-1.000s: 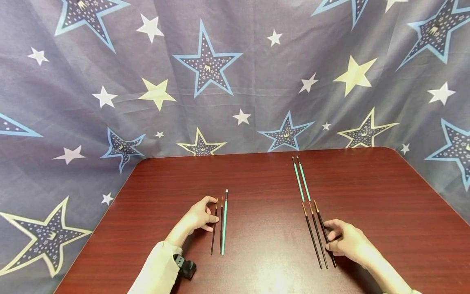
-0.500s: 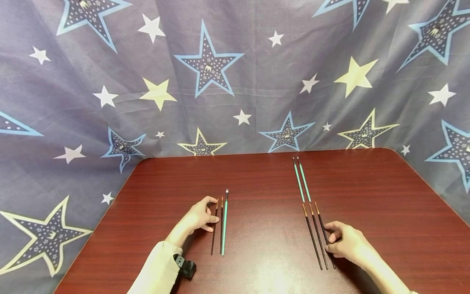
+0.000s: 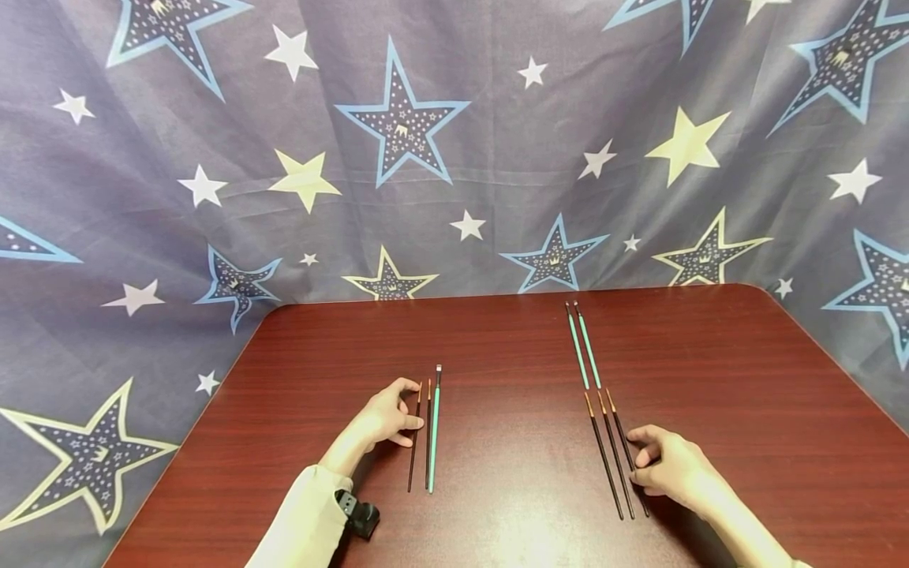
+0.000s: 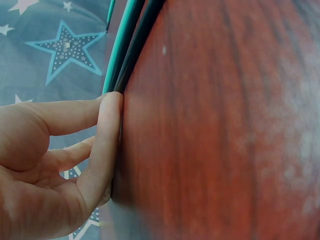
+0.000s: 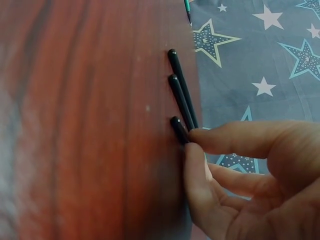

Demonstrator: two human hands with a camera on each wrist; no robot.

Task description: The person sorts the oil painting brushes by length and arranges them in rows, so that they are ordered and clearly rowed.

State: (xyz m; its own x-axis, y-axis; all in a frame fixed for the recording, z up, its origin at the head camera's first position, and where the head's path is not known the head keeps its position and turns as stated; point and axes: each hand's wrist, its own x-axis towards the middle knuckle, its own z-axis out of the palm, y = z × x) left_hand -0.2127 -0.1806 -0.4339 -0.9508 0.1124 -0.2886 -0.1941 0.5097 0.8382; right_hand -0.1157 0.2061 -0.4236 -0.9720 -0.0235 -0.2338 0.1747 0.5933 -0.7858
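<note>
In the head view my left hand (image 3: 383, 418) pinches the leftmost thin black paintbrush (image 3: 411, 465), which lies on the table. Close to its right are a second black paintbrush (image 3: 428, 450) and a teal paintbrush (image 3: 435, 434). My right hand (image 3: 671, 469) has thumb and fingertips on the outermost of three black paintbrushes (image 3: 619, 422) at the right; the right wrist view shows its rounded handle end (image 5: 178, 130) poking out between them. The left wrist view shows the left fingertips meeting at the black handle (image 4: 131, 57), and the finger covers part of the brush.
Two teal paintbrushes (image 3: 589, 351) lie beyond the right black ones, their handle ends near the black brushes' orange tips. All rest on a reddish-brown wooden table (image 3: 511, 442). A star-patterned grey curtain (image 3: 490, 158) hangs behind it. A black wrist device (image 3: 360, 517) sits at the left sleeve.
</note>
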